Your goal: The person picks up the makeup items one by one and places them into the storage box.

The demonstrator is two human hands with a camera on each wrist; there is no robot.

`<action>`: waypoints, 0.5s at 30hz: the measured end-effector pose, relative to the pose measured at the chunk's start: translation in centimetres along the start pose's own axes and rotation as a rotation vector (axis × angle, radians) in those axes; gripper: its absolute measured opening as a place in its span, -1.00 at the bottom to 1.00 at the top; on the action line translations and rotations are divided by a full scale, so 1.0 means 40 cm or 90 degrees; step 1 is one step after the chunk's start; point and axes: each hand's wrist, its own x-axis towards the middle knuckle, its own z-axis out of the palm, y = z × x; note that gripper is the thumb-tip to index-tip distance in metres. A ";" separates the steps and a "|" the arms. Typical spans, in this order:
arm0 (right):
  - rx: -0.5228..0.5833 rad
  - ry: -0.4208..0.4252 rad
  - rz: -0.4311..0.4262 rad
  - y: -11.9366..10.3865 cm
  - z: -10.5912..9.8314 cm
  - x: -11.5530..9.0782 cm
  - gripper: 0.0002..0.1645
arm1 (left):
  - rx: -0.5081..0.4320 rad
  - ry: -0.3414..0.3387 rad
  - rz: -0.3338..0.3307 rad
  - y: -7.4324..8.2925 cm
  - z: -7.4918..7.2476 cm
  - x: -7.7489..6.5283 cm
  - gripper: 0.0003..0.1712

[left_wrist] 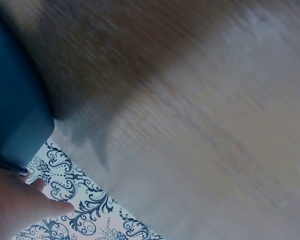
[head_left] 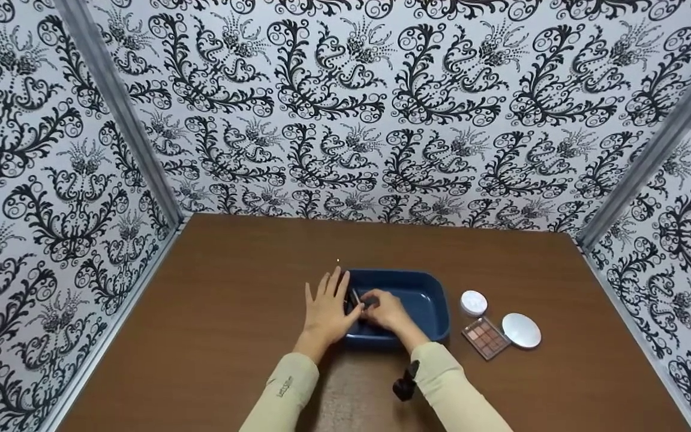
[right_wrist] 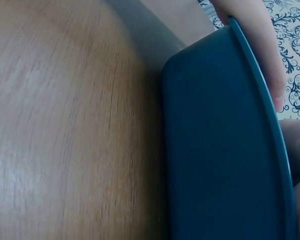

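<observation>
A blue rectangular bin [head_left: 422,309] stands on the table. My left hand [head_left: 326,309] lies over its left side with fingers straight and spread, the thumb reaching inward. Inside the bin, near that side, my right hand [head_left: 384,309] has its fingers curled at a small dark object [head_left: 354,296] with a pale edge; its kind cannot be told, as both hands partly cover it. The left wrist view shows the bin's outer wall [left_wrist: 20,105] and part of the left hand [left_wrist: 15,207]. In the right wrist view the bin's side [right_wrist: 215,140] hides most of the right hand.
Right of the bin lie a round white container [head_left: 474,303], an eyeshadow palette [head_left: 486,338] with several brown and pink pans, and a round silvery-white disc [head_left: 522,330]. Patterned panels [head_left: 345,120] enclose the brown table [head_left: 231,288] at the back and sides.
</observation>
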 end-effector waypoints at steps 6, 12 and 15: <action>-0.043 -0.007 -0.002 -0.008 0.005 0.005 -0.61 | -0.001 -0.003 0.001 0.000 -0.004 0.001 -0.10; -0.087 -0.027 -0.015 -0.009 0.015 0.009 -0.61 | -0.017 0.007 0.001 -0.002 0.001 0.003 -0.10; -0.108 -0.026 -0.036 -0.011 0.017 0.010 -0.61 | -0.016 0.013 0.001 -0.005 0.003 0.005 -0.10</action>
